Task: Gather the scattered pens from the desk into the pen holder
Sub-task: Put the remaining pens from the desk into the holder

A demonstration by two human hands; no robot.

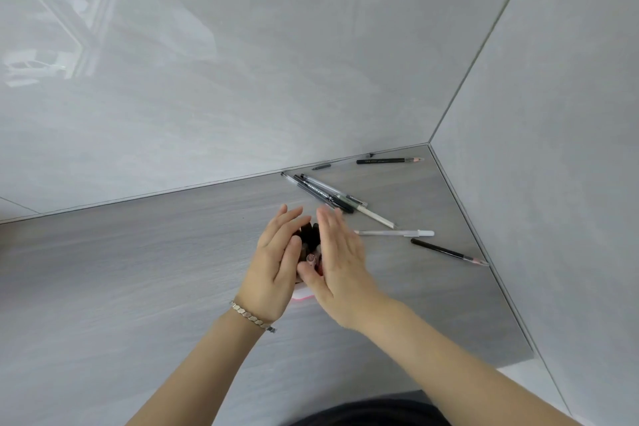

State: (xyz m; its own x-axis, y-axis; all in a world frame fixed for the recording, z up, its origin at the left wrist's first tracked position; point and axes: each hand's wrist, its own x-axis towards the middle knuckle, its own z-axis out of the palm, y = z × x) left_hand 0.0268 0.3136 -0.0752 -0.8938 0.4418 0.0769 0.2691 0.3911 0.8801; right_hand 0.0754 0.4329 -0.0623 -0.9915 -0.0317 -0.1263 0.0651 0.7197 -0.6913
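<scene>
My left hand and my right hand are cupped against each other at the middle of the desk. They press a bundle of dark pens between the palms, with both thumbs on it. Under the hands only a white and pink edge of the pen holder shows. Loose on the desk beyond the hands lie a cluster of pens, a white pen, a black pencil to the right, and another black pencil in the far corner.
The grey desk meets glossy grey walls at the back and on the right, forming a corner at the far right. A short dark piece lies by the back wall. A metal bracelet is on my left wrist.
</scene>
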